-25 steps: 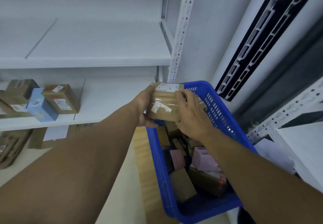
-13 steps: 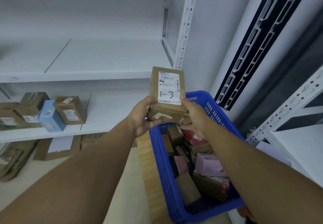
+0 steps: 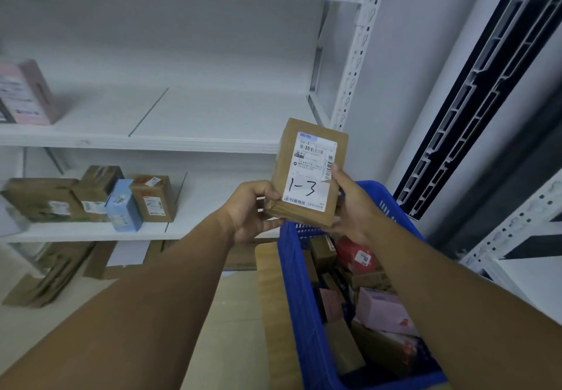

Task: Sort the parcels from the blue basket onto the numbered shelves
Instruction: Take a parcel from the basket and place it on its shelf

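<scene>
A flat brown parcel (image 3: 307, 152) stands upright in front of me, its white label marked "1-3" in handwriting. My left hand (image 3: 249, 210) grips its lower left corner. My right hand (image 3: 349, 204) holds its lower right edge, thumb on the label. Just below sits the blue basket (image 3: 299, 283), filled with several brown, pink and red parcels. White shelves (image 3: 182, 143) rise to the left.
The lower shelf (image 3: 194, 228) carries several brown boxes and one light blue box (image 3: 123, 205). A pink box (image 3: 26, 94) stands on the middle shelf at far left. Flattened cardboard (image 3: 45, 271) lies on the floor. A perforated white upright (image 3: 355, 46) stands behind the parcel.
Both hands lifted the parcel out of the basket and turned it upright, so its "1-3" label faces me. My view has tilted upward, revealing the middle shelf and pink box.
</scene>
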